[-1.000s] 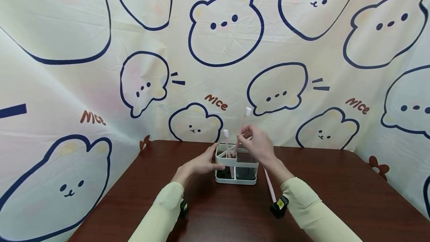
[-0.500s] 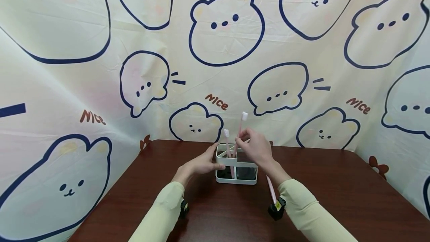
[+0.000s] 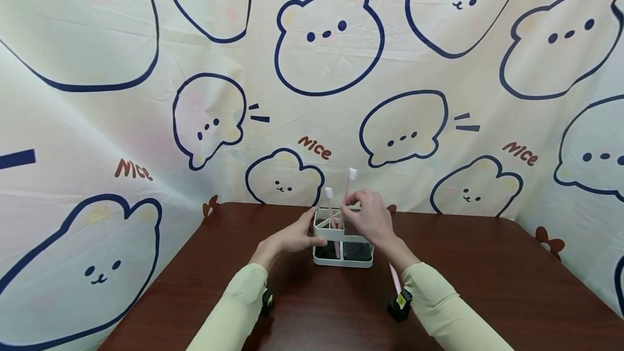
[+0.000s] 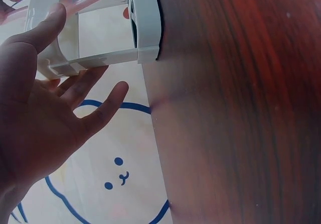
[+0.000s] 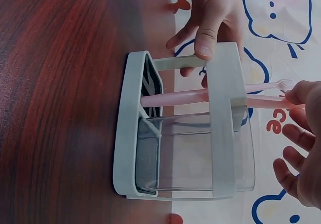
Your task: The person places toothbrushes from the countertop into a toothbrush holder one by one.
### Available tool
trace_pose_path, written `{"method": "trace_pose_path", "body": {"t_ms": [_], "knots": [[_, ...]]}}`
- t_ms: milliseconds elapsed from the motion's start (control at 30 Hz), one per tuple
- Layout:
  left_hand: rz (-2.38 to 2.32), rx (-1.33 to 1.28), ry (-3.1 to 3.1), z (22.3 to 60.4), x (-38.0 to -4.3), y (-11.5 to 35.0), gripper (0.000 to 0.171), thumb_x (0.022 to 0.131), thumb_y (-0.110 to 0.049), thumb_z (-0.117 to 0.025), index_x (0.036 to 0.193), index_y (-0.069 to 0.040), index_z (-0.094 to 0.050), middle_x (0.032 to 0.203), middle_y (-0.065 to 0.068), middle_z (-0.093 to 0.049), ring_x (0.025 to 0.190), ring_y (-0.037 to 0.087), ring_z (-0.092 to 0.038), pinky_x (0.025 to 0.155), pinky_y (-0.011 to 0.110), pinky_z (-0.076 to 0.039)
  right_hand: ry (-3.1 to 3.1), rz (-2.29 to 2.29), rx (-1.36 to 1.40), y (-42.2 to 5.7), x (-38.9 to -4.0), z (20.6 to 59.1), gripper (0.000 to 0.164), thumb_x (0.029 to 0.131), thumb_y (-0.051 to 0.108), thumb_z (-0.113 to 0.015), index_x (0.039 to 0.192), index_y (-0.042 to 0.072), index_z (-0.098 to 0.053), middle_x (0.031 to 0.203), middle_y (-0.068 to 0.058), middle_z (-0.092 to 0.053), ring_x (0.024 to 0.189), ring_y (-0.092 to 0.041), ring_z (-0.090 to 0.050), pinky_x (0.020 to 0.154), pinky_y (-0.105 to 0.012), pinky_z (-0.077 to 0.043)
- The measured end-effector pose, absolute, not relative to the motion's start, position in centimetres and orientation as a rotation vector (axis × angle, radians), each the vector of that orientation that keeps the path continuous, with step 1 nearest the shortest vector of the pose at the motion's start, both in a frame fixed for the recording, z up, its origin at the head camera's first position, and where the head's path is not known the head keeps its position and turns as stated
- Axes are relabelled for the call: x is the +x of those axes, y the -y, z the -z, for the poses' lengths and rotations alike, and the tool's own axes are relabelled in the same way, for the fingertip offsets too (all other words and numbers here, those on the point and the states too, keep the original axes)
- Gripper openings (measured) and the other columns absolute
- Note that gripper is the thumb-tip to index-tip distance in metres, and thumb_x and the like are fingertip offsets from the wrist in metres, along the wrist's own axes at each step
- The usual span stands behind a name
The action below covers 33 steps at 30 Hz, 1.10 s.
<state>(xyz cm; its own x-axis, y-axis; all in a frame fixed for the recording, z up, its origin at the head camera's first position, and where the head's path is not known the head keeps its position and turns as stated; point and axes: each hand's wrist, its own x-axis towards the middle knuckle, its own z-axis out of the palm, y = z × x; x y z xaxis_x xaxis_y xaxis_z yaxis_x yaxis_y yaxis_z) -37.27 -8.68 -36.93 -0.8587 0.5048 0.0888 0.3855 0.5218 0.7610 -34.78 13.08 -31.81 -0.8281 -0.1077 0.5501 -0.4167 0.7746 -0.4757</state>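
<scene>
A white toothbrush holder (image 3: pixel 358 239) stands upright on the table, an open frame with upper slots and a base. My left hand (image 3: pixel 290 236) grips its left side, thumb on the front band and fingers behind, as the left wrist view shows. My right hand (image 3: pixel 372 216) pinches a pink toothbrush (image 5: pixel 271 102) between thumb and fingertips, white bristles up, its lower end down in a slot. A second pink toothbrush (image 3: pixel 329 194) stands upright in the slot beside it. The clear cup (image 5: pixel 185 153) sits in the holder's right compartment.
On the dark wood table (image 3: pixel 453 286) lies another pink handle (image 3: pixel 394 278), partly hidden under the right forearm and its black wrist camera (image 3: pixel 400 307). A cream cloth (image 3: pixel 331 69) with bear drawings hangs behind and at both sides.
The right hand has come down and slightly left, lowering the pinched toothbrush deeper into the slot. The left hand and the holder have stayed in place.
</scene>
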Motion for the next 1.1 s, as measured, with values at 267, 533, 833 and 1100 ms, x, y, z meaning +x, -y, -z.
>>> {"method": "trace_pose_path", "body": {"t_ms": [267,533,833,1100], "knots": [[-1.26,0.78,-2.606,36.8,-37.2,8.7,0.088,0.091,-0.028,-0.072,0.157,-0.02,-0.015,0.149,0.013,-0.032,0.132,0.03,-0.039,0.116,0.058,-0.029,2.497,-0.792,0.379,-13.1,-34.6,32.4,0.016,0.088,0.03,-0.073,0.09,0.015,-0.076,0.103,-0.004,-0.065,0.095,-0.023,-0.053,0.072,-0.039,-0.052],[-1.263,0.786,-2.601,36.9,-37.2,8.8,0.086,0.091,-0.029,-0.072,0.156,-0.017,-0.016,0.149,0.015,-0.032,0.132,0.031,-0.039,0.115,0.059,-0.03,2.539,-0.793,0.411,-13.1,-34.7,33.2,0.013,0.086,0.029,-0.076,0.091,0.018,-0.077,0.101,-0.003,-0.062,0.092,-0.021,-0.049,0.065,-0.031,-0.044],[-1.239,0.79,-2.609,36.9,-37.2,8.7,0.086,0.092,-0.028,-0.071,0.157,-0.017,-0.015,0.149,0.016,-0.032,0.13,0.031,-0.039,0.115,0.057,-0.031,2.585,-0.779,0.407,-13.2,-34.5,33.8,0.011,0.086,0.033,-0.077,0.087,0.022,-0.076,0.102,-0.004,-0.062,0.09,-0.02,-0.047,0.067,-0.03,-0.043],[-1.237,0.774,-2.615,36.9,-37.3,8.7,0.087,0.092,-0.03,-0.071,0.157,-0.018,-0.015,0.15,0.017,-0.031,0.131,0.031,-0.039,0.116,0.056,-0.03,2.609,-0.689,0.437,-13.4,-34.5,34.0,0.012,0.088,0.035,-0.075,0.089,0.022,-0.077,0.103,-0.003,-0.063,0.089,-0.02,-0.047,0.068,-0.031,-0.044]]}}
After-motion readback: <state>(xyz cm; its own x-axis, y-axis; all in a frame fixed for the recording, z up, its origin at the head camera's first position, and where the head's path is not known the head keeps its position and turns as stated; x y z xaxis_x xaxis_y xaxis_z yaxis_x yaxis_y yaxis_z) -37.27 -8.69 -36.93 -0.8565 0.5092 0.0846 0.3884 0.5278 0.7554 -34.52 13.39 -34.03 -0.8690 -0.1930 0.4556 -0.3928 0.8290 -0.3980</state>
